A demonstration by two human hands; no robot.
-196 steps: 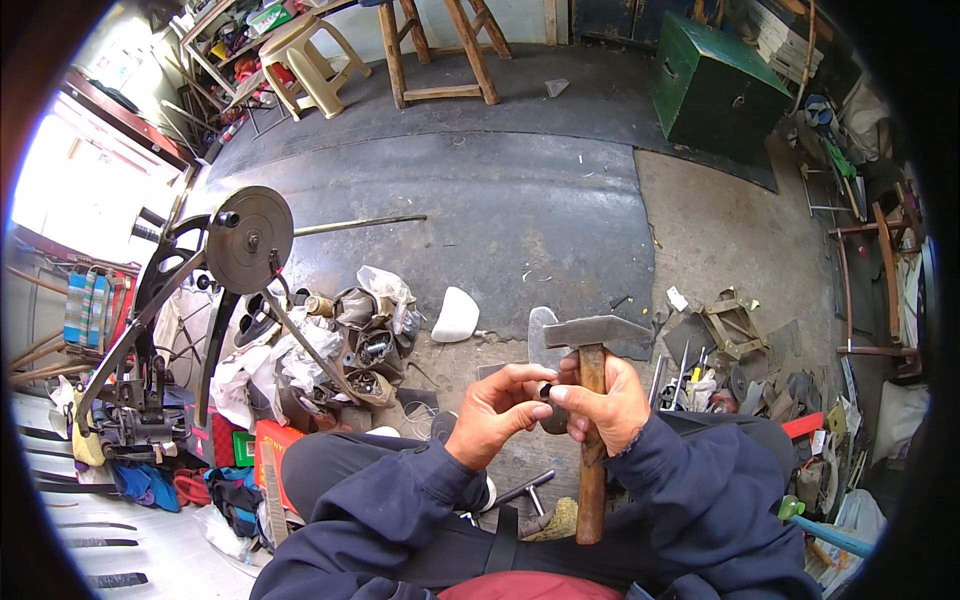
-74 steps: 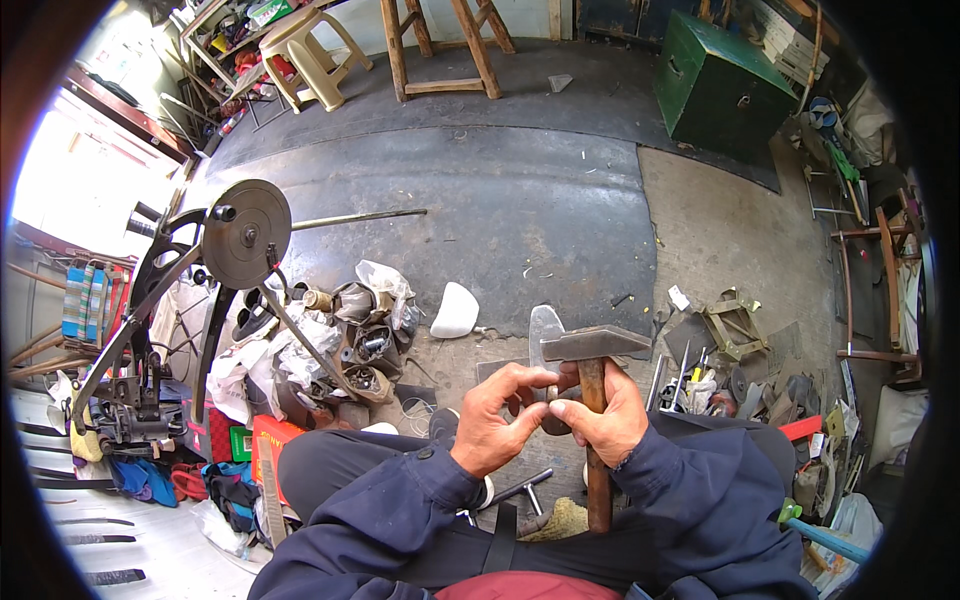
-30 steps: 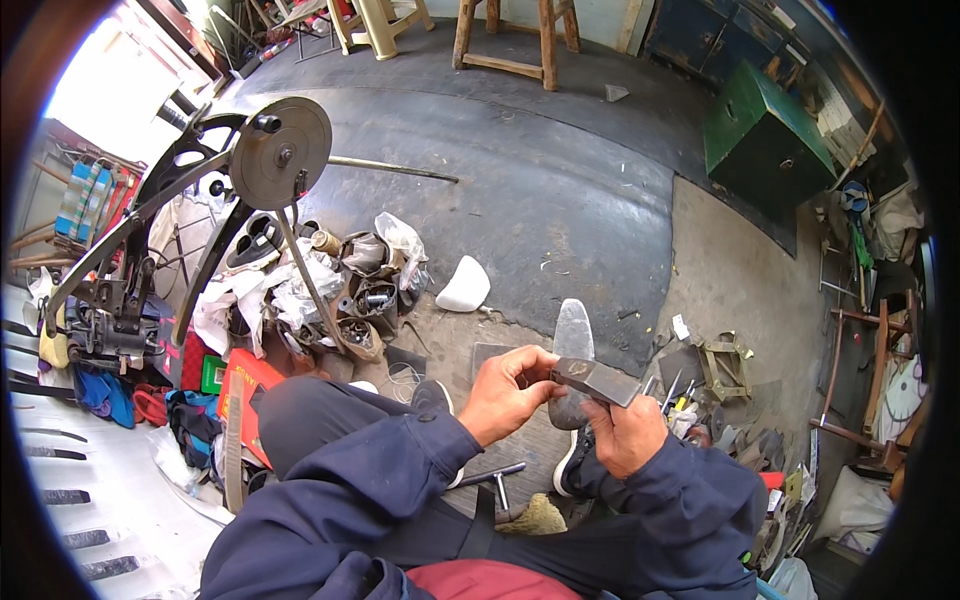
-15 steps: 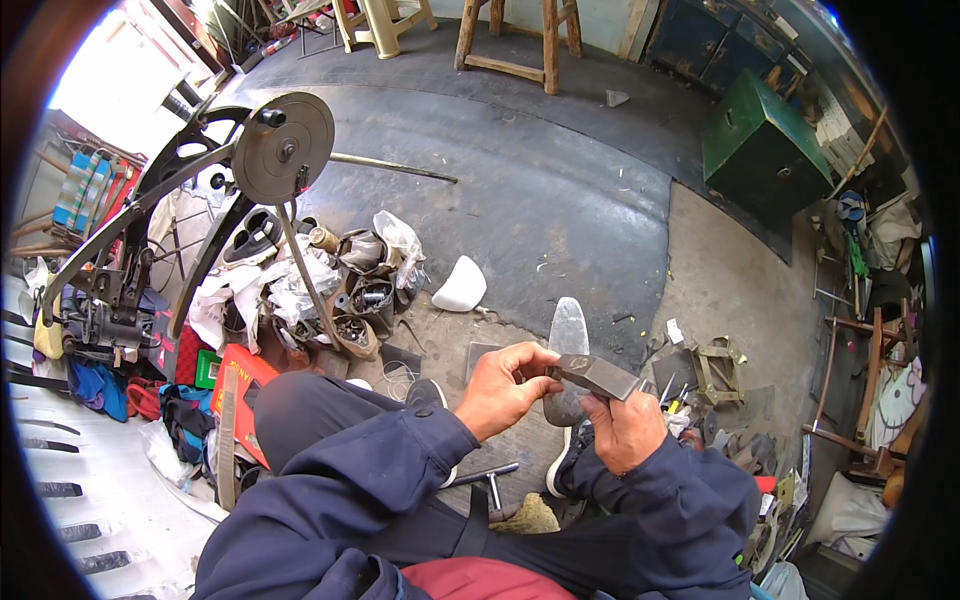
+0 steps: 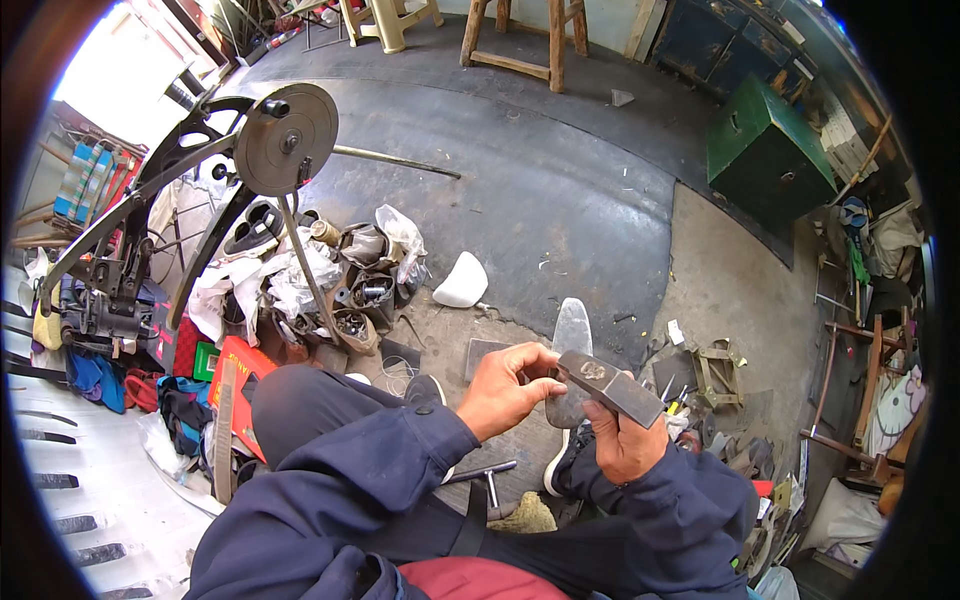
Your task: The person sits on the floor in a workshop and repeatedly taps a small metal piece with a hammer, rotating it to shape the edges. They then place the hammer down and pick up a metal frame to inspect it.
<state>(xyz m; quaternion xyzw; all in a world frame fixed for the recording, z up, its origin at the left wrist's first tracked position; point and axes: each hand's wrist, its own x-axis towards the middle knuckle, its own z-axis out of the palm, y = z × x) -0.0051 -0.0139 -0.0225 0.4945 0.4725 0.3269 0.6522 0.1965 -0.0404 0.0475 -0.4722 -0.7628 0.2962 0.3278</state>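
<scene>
A hammer head (image 5: 610, 385), a dull grey steel block seen end-on, is held just right of the frame's centre, tilted down toward the right. It is gripped from below by the right hand (image 5: 625, 440), whose fingers are closed around it; the handle is hidden. The left hand (image 5: 505, 390) is curled with its fingertips pinched at the hammer's left end, touching it. Directly behind the hammer a grey shoe sole (image 5: 570, 345) stands upright, partly covered by the hands. Further up and left, a white moulded piece (image 5: 462, 282) lies on the concrete floor beside a heap of scrap and bags (image 5: 330, 280). A black wheel-topped machine (image 5: 285, 140) occupies the upper left, and a green metal box (image 5: 765, 150) is seen at the upper right.
</scene>
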